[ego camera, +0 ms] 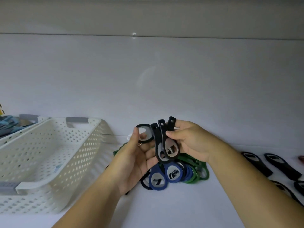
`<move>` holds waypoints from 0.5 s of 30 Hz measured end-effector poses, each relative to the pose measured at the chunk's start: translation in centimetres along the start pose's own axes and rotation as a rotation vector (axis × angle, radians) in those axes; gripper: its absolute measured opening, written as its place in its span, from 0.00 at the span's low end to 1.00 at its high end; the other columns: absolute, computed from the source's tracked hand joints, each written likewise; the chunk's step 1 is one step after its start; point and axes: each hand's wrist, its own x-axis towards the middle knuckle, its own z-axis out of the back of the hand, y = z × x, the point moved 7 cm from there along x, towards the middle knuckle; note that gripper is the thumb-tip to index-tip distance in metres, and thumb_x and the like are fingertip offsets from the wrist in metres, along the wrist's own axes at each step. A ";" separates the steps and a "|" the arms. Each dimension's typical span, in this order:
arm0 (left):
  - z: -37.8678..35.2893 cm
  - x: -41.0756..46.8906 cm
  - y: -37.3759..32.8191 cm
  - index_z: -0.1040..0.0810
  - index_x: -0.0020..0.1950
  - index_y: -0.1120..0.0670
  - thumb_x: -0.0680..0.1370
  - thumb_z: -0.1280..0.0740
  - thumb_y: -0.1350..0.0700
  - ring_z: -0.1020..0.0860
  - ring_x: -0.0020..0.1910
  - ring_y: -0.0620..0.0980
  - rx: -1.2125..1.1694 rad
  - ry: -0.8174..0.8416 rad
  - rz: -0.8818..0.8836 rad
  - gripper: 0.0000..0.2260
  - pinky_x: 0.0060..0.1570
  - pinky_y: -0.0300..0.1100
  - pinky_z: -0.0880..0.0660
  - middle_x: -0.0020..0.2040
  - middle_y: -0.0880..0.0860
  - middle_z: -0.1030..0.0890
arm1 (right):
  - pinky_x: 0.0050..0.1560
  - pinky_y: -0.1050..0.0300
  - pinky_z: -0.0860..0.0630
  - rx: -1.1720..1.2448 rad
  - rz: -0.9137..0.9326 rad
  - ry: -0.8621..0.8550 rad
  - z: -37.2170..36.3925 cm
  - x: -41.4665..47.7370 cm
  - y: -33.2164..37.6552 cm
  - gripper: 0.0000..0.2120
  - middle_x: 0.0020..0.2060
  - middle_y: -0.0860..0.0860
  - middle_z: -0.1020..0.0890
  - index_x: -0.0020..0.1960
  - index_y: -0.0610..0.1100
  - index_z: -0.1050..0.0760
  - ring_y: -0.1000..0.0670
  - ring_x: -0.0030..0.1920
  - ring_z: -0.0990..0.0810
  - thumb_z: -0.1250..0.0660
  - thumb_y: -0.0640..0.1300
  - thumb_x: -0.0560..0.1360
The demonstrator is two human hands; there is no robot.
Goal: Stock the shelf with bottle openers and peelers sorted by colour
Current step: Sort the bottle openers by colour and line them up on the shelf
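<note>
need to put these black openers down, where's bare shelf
Bare shelf lies in front of the pile, between the forearms, and in a smaller patch between the right hand and the black row. Crowded: the pile under the held openers, the basket at left.

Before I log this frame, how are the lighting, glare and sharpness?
Head view: dim, even, bluish light; one small glare spot on the back wall; wide-angle bending bows the white basket; the black openers look slightly soft, colours readable.

Black openers (164, 145) — matt plastic, dull metal inserts; perforated plastic basket (49, 162); glossy shelf (164, 79).
</note>
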 end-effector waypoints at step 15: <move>5.2 -0.5 -1.1 0.23 0.55 0.54 0.81 0.45 0.58 0.25 0.31 0.51 -0.170 -0.544 -0.161 0.11 0.35 0.42 0.26 0.35 0.55 0.21 | 0.44 0.53 0.25 0.373 -0.232 -0.142 1.2 1.1 -4.9 0.12 0.40 0.45 0.23 0.60 0.38 0.27 0.49 0.40 0.23 0.40 0.36 0.78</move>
